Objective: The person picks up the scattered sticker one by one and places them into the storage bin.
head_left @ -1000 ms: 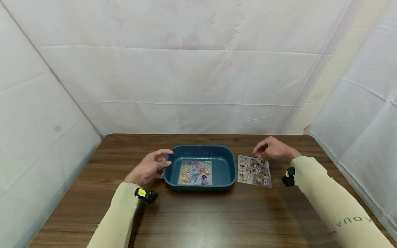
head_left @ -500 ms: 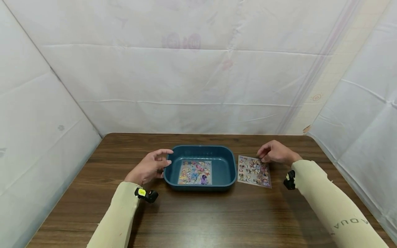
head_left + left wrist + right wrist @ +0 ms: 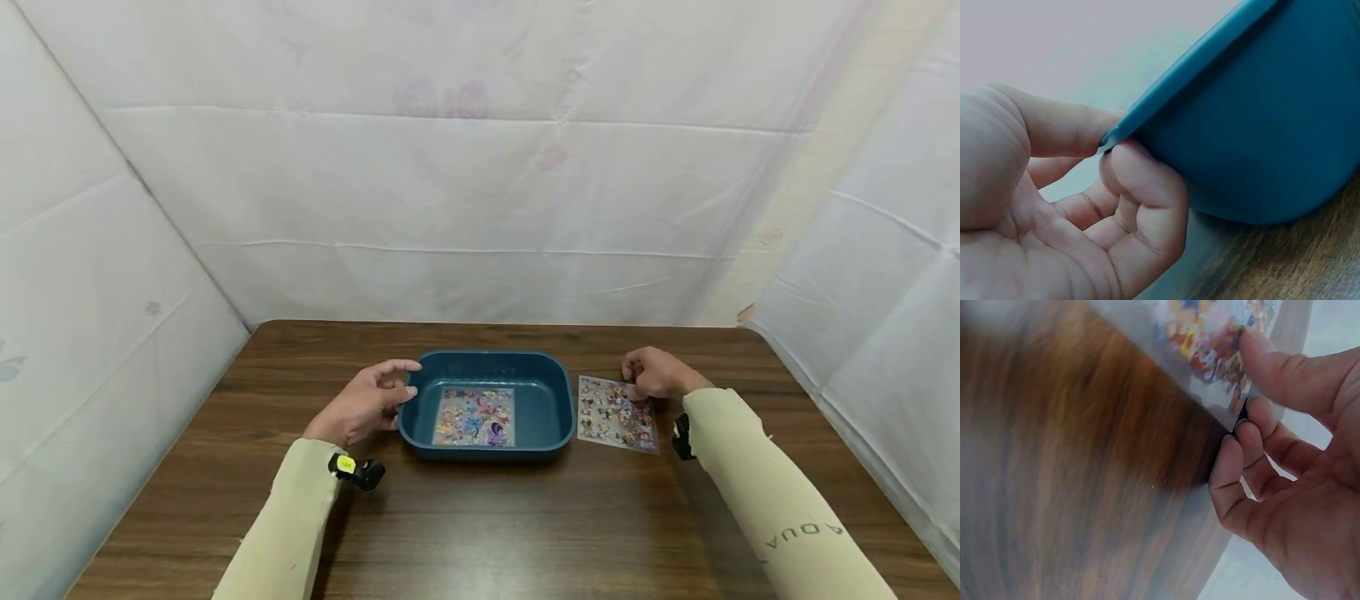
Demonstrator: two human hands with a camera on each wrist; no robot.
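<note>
A dark blue plastic tray sits mid-table with a colourful sticker sheet lying flat on its bottom. My left hand is at the tray's left end. In the left wrist view its thumb lies on the rim of the tray, and its curled fingers sit under the lip. A second sticker sheet lies on the wood just right of the tray. My right hand is at that sheet's far right corner. On the sheet the right hand's thumb presses from above, with the fingers curled at its edge.
The brown wooden table is walled by white sheeting at the back and on both sides. A small black camera is strapped to each wrist, over cream sleeves. Bare wood stretches between the tray and the table's near edge.
My right hand has come down from above the loose sticker sheet onto its far right corner, and its fingers have closed there. My left hand and the tray have stayed put.
</note>
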